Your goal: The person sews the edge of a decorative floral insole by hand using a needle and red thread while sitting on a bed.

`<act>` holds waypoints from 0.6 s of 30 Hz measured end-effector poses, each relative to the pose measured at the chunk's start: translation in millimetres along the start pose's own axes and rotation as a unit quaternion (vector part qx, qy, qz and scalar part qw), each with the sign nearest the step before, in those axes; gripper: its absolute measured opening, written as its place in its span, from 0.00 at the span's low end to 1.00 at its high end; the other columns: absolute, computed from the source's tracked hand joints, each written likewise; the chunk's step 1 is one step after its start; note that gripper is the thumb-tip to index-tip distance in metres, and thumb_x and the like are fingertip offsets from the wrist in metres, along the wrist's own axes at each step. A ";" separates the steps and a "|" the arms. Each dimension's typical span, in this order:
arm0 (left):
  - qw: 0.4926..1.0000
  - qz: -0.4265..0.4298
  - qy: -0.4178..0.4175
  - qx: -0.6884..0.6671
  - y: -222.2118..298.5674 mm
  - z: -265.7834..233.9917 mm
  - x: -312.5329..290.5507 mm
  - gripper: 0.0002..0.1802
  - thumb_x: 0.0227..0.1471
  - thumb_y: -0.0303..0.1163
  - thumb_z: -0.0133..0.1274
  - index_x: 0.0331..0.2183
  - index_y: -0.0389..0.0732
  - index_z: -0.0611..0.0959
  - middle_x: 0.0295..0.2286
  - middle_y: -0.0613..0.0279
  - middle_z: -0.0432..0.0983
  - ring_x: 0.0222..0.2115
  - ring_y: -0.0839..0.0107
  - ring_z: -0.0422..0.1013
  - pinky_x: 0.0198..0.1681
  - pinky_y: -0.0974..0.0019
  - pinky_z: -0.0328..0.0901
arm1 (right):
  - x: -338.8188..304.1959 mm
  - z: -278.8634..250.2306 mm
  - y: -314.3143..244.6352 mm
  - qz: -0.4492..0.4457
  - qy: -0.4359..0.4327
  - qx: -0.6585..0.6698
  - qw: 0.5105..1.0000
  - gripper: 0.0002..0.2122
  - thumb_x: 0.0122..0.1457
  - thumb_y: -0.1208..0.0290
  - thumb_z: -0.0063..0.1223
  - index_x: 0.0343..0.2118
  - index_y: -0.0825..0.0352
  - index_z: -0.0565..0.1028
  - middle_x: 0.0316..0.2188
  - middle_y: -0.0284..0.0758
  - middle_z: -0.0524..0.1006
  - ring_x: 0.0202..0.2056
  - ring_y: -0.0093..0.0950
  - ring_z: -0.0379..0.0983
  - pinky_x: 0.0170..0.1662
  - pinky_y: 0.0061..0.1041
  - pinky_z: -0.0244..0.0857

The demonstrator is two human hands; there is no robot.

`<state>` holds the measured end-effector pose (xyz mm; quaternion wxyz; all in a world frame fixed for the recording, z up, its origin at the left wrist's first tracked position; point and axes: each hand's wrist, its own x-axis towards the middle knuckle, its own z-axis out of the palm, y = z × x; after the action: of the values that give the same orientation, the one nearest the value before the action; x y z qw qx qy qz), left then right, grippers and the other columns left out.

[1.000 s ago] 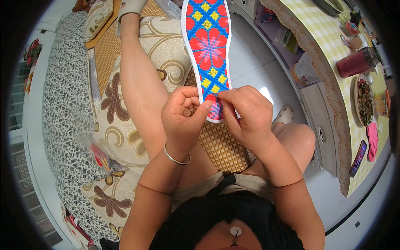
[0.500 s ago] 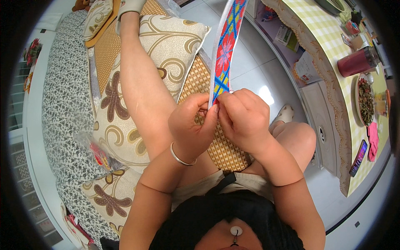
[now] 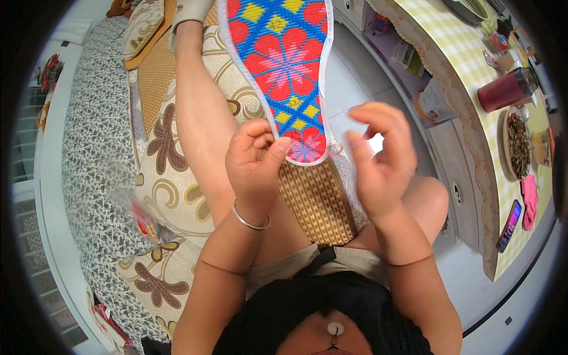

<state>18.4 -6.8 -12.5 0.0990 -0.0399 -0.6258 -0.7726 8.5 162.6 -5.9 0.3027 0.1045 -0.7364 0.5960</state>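
A shoe insole [image 3: 283, 65] with a blue ground, red flowers, yellow diamonds and a white edge is held up flat toward me. My left hand [image 3: 255, 163] pinches its near end between thumb and fingers; a silver bangle sits on that wrist. My right hand [image 3: 381, 157] hovers just right of the insole's near end, fingers spread and curled, holding nothing that I can make out. Both hands are above my lap, over a woven straw mat [image 3: 316, 204].
I sit on a sofa with a floral cushion [image 3: 177, 171] and a patterned grey cover [image 3: 94, 148]; my left leg stretches out along it. At right stands a table with a yellow checked cloth [image 3: 473, 65] holding a dark red cup [image 3: 503, 92], a bowl [image 3: 518, 142] and a phone [image 3: 509, 218].
The insole turned edge-on half a second ago and now faces me flat again. My right hand has let go of its near end and opened; the left keeps its pinch.
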 end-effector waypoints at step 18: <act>0.973 -0.137 -0.093 -0.161 -8.2 1.8 -0.8 0.12 0.49 0.19 0.51 0.39 0.33 0.72 0.33 0.57 0.75 0.33 0.73 0.72 0.40 0.69 0.67 | -13.6 19.5 42.6 0.495 -0.001 0.624 0.605 0.04 0.58 0.76 0.45 0.32 0.71 0.69 0.37 0.42 0.75 0.34 0.27 0.73 0.37 0.23 0.72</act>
<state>17.5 -3.3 -20.1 -0.0746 -0.0409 -0.4989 -0.8624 -8.9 152.9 -50.4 -0.1776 -0.1120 -0.1259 0.9696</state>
